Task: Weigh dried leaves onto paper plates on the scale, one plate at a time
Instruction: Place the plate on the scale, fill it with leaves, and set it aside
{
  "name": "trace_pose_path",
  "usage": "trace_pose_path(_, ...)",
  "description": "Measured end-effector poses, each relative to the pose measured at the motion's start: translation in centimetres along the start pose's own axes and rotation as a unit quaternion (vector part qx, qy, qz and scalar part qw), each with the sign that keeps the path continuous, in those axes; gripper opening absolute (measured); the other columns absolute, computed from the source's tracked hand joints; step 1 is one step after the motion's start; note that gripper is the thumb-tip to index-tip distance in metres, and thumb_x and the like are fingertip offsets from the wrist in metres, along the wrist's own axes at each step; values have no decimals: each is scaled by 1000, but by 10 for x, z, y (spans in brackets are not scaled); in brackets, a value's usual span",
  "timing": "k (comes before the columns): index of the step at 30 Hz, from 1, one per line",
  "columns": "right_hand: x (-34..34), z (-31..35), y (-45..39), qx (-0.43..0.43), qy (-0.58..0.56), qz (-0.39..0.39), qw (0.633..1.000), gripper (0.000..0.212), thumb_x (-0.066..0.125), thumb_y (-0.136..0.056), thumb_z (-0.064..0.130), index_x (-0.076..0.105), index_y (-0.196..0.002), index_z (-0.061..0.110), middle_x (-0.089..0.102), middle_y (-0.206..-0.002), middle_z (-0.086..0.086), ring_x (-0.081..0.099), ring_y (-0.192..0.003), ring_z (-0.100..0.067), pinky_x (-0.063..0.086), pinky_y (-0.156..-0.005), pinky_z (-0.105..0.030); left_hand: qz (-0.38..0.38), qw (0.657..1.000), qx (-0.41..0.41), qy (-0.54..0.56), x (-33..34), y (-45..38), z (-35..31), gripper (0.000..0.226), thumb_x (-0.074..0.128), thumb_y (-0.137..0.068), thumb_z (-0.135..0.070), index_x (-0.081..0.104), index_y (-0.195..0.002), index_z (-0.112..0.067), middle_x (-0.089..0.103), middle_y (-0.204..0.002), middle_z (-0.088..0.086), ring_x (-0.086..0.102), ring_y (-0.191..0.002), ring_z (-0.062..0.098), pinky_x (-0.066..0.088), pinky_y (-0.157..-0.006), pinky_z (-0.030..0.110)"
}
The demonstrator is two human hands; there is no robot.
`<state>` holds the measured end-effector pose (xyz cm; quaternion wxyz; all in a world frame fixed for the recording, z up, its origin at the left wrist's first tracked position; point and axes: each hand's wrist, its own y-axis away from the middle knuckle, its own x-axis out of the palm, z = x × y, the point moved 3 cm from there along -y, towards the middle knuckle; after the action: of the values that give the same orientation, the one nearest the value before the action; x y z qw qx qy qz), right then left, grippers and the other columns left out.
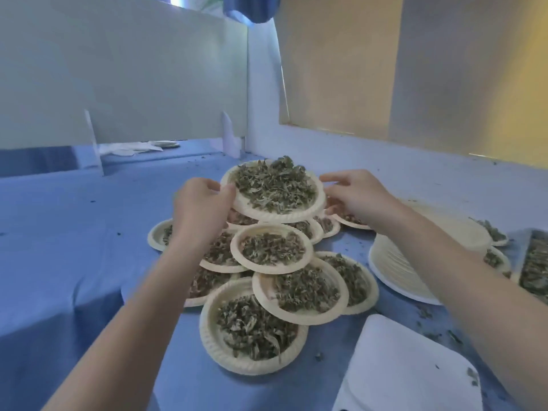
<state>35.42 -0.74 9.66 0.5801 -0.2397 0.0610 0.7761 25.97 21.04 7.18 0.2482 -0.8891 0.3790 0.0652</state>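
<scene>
A paper plate (pixel 278 214) heaped with dried green leaves (pixel 274 185) is held above the far end of a pile of filled plates (pixel 261 363). My left hand (pixel 198 209) pinches its left rim with thumb on top. My right hand (pixel 353 194) grips its right rim, fingers curled round the edge. The white scale (pixel 406 369) lies at the lower right, with a few leaf crumbs on its top. A stack of unused paper plates (pixel 397 268) stands under my right forearm.
Several overlapping leaf-filled plates cover the middle of the blue cloth (pixel 65 262). A tray of loose leaves (pixel 533 262) sits at the right edge. White partition panels (pixel 118 84) and a yellowish wall panel (pixel 415 69) close off the back. Leaf crumbs are scattered about.
</scene>
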Motion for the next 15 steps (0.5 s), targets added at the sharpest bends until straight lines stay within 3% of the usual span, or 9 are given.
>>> trace_pose_path(4,27,5,-66,36,-16,-11,999,31,47,-94,-5,54,-124,-3,54,-72,-12,51,-51,-16,49,-46,-17,30,999,-10,-30,3,-65,14,30,56,-88,-23,64,-61,-13,66,-55,1,53,-41,12,47,-56,25)
trace_pose_path(8,46,-9,-131,76,4,-48,996,27,47,-94,-7,55,-120,-9,48,-72,-8,47,-54,-18,44,-52,-24,104,990,-16,-98,30,-122,35,33,51,-93,-18,65,-66,-6,69,-68,5,57,-53,15,49,-52,20)
trace_pose_path(10,51,-21,-161,93,16,-63,993,27,48,-92,-9,57,-118,-13,48,-71,-10,47,-55,-19,44,-60,-26,155,977,-18,-145,53,-145,46,30,46,-97,-19,64,-80,-1,69,-77,7,58,-60,17,50,-53,20)
trace_pose_path(13,56,-39,-192,136,20,-70,988,11,53,-87,-11,58,-90,-2,51,-85,-16,52,-67,-26,44,-70,-30,222,962,-51,-153,93,-172,66,22,43,-99,-19,52,-101,1,63,-92,11,52,-64,17,47,-54,25)
trace_pose_path(15,56,-56,-207,178,2,-74,981,17,54,-87,-11,49,-78,2,53,-92,-19,56,-69,-27,50,-71,-33,252,953,-71,-153,117,-185,79,22,41,-100,-18,47,-111,0,56,-100,13,47,-68,17,44,-58,29)
